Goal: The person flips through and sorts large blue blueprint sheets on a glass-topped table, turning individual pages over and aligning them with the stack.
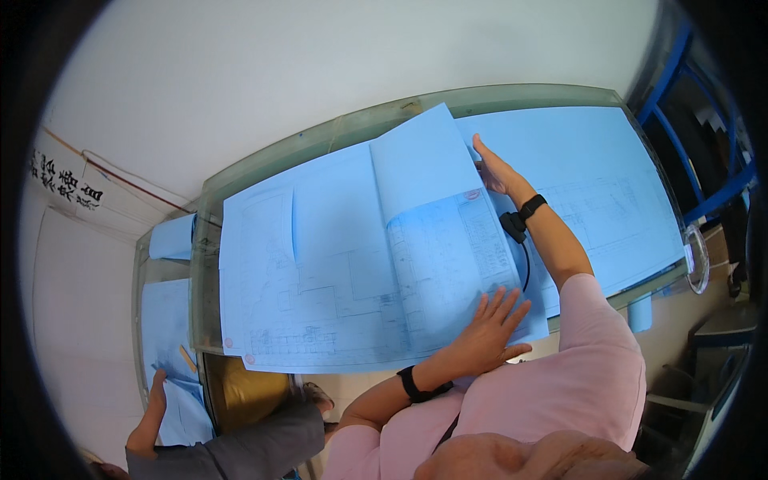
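Observation:
Large blue-tinted drawing sheets (pixel 336 252) lie layered before me on a glass-topped table, covered in fine line drawings. On their right half, a folded panel (pixel 426 162) shows a blank face above a printed one. My left hand (pixel 486 336) rests with spread fingers on the lower right of the sheets, near their front edge. At the panel's right edge is my right hand (pixel 501 174), thumb stretched out and the other fingers partly hidden, so its grip is unclear. Beneath that forearm, a black device with a cable (pixel 513 227) sits close to the black wristband.
Another drawing sheet (pixel 600 180) covers the table's right part. The greenish glass border (pixel 276 156) runs along the white wall. At lower left, another person's hand (pixel 158 378) touches blue sheets (pixel 165 312) on a side table. Blue metal framing (pixel 678 156) stands at right.

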The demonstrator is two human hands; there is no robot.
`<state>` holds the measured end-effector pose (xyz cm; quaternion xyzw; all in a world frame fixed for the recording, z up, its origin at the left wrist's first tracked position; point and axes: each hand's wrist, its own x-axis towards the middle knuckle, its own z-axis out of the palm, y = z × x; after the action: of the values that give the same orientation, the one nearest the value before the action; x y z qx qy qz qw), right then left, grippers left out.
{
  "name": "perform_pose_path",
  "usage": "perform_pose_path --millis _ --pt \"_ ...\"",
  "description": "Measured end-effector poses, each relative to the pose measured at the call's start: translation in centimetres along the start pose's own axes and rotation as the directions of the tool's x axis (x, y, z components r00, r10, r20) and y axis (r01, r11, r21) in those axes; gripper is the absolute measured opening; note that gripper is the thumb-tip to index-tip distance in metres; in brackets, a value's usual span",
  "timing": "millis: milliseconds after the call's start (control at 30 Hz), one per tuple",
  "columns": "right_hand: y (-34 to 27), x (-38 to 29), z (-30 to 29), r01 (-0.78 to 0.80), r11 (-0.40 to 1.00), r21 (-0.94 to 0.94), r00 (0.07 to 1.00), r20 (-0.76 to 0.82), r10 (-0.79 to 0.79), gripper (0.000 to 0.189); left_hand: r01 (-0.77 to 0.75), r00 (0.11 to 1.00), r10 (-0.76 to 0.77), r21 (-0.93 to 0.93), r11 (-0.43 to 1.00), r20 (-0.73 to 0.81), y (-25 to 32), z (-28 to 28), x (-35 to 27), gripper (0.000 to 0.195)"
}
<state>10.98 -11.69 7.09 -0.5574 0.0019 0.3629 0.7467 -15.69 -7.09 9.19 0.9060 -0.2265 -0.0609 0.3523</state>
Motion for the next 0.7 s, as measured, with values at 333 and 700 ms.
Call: perform_pose_path --millis 333,700 --pt "3.5 4.1 -2.4 0.223 0.838 -0.498 0.932 -0.143 -0.332 0.082 0.328 0.900 -0.221 0.248 0.911 -0.376 -14.8 -9.2 -0.3 0.055" --pt "2.7 5.4 -0.9 0.093 0.299 -0.950 0.873 -0.067 -0.483 0.044 0.432 0.850 -0.353 0.131 0.892 -0.391 -21.2 -6.2 3.7 0.058"
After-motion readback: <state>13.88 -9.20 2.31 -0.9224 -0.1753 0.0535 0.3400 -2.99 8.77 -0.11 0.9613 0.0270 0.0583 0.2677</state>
